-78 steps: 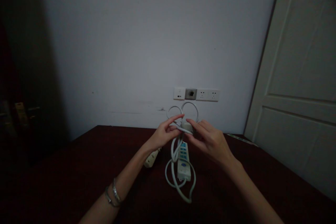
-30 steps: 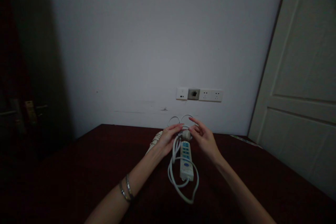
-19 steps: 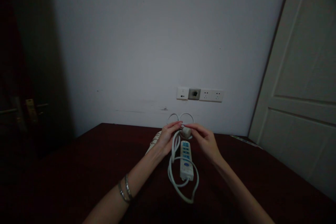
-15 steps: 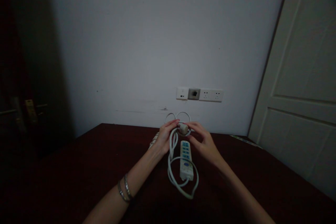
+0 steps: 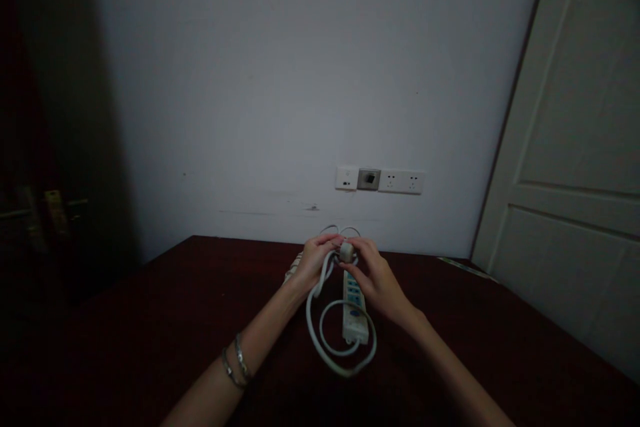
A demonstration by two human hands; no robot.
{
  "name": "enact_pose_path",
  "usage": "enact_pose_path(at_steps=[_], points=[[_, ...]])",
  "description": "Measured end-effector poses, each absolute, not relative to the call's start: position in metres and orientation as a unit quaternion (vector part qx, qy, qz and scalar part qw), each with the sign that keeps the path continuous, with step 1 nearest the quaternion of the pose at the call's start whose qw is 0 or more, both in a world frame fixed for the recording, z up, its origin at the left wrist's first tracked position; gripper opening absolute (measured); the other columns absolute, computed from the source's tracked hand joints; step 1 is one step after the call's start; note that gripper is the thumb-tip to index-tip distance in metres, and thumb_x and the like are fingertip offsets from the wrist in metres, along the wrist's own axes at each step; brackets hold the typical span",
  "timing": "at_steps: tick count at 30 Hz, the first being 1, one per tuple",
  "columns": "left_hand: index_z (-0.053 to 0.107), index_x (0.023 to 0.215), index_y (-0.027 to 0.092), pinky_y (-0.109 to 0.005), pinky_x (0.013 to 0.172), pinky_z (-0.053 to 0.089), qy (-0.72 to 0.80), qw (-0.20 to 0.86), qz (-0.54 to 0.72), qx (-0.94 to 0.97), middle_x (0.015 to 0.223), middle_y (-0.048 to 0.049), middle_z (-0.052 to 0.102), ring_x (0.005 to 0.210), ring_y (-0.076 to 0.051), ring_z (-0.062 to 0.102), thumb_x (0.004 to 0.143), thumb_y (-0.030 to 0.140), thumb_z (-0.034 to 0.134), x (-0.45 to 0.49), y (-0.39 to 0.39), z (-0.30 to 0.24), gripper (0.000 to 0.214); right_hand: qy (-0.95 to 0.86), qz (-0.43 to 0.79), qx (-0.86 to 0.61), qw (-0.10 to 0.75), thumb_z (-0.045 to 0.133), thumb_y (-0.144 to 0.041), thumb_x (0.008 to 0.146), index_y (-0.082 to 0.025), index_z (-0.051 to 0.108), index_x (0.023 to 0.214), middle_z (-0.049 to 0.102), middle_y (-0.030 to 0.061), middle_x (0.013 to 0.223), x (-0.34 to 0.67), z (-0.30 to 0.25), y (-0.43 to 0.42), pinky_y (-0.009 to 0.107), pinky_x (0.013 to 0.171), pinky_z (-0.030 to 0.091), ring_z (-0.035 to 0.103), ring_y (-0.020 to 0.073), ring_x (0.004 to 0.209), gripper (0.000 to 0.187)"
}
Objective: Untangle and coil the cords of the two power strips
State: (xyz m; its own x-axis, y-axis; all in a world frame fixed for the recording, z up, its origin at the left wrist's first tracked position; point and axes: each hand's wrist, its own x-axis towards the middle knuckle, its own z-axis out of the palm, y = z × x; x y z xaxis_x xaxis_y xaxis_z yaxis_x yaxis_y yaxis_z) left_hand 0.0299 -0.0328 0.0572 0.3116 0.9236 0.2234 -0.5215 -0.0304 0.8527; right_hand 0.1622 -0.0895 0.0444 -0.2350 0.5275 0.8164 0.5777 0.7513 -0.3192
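My left hand (image 5: 317,259) is closed around the looped white power cord (image 5: 310,320), close to its plug. Between the thumb and fingers of my right hand (image 5: 374,275) sits the whitish plug (image 5: 346,252), its prongs not visible. Below both hands, a white power strip (image 5: 356,325) with blue sockets lies lengthwise on the dark red table; my right hand covers its far end. One loop of cord crosses over the strip's near half, and thinner loops rise behind my fingers.
A pale coiled item (image 5: 294,268) lies partly hidden behind my left wrist. Wall sockets (image 5: 401,181) sit above the back edge of the dark red table (image 5: 220,320). A white panelled door (image 5: 575,213) stands at the right, and a thin flat strip (image 5: 467,268) lies along the table's back right.
My right hand has moved left and slightly down, closing on the plug. The hanging cord loop has swung left and widened, and the loops behind my fingers sit lower.
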Motion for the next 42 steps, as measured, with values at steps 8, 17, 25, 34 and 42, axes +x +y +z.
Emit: enact_pose_path(at_steps=[8, 17, 25, 34, 42], points=[[0.069, 0.075, 0.011, -0.019, 0.055, 0.04, 0.254, 0.616, 0.464, 0.584, 0.069, -0.0042, 0.065, 0.059, -0.011, 0.056, 0.067, 0.02, 0.062, 0.015, -0.033, 0.069, 0.014, -0.768, 0.075, -0.387, 0.505, 0.044, -0.027, 0.088, -0.02, 0.042, 0.119, 0.059, 0.0118, 0.108, 0.162, 0.033, -0.082, 0.039, 0.084, 0.046, 0.056, 0.0222, 0.102, 0.031], [0.069, 0.094, 0.015, -0.017, 0.041, 0.035, 0.317, 0.515, 0.276, 0.747, 0.064, -0.0054, 0.066, 0.044, -0.01, 0.053, 0.074, 0.04, 0.062, -0.035, -0.036, 0.094, 0.033, -0.758, 0.104, -0.393, 0.511, 0.044, -0.028, 0.088, -0.018, 0.043, 0.116, 0.064, 0.0103, 0.101, 0.161, 0.04, -0.087, 0.035, 0.079, 0.048, 0.062, 0.0201, 0.091, 0.03], [0.07, 0.09, 0.014, -0.023, 0.065, 0.045, 0.25, 0.346, 0.426, 0.798, 0.087, -0.0088, 0.069, 0.072, -0.017, 0.061, 0.068, 0.033, 0.069, -0.02, -0.052, 0.097, 0.029, -0.752, 0.094, -0.396, 0.518, 0.042, -0.029, 0.089, -0.017, 0.042, 0.114, 0.065, 0.0087, 0.092, 0.16, 0.043, -0.088, 0.034, 0.074, 0.048, 0.062, 0.0176, 0.079, 0.028], [0.067, 0.095, 0.015, -0.028, 0.074, 0.043, 0.248, 0.309, 0.406, 0.824, 0.087, -0.0064, 0.065, 0.079, -0.02, 0.056, 0.066, 0.031, 0.071, 0.014, -0.067, 0.074, 0.033, -0.722, 0.118, -0.384, 0.563, 0.044, -0.035, 0.089, -0.021, 0.044, 0.116, 0.058, 0.0095, 0.11, 0.168, 0.038, -0.082, 0.037, 0.086, 0.044, 0.056, 0.0195, 0.098, 0.031], [0.066, 0.099, 0.019, -0.041, 0.097, 0.033, 0.186, 0.282, 0.413, 0.846, 0.106, -0.0099, 0.059, 0.105, -0.028, 0.05, 0.06, 0.028, 0.075, 0.008, -0.057, 0.068, 0.041, -0.736, -0.025, -0.395, 0.55, 0.051, -0.034, 0.086, -0.021, 0.056, 0.107, 0.058, 0.0066, 0.093, 0.167, 0.048, -0.089, 0.038, 0.082, 0.041, 0.048, 0.0218, 0.091, 0.026]])
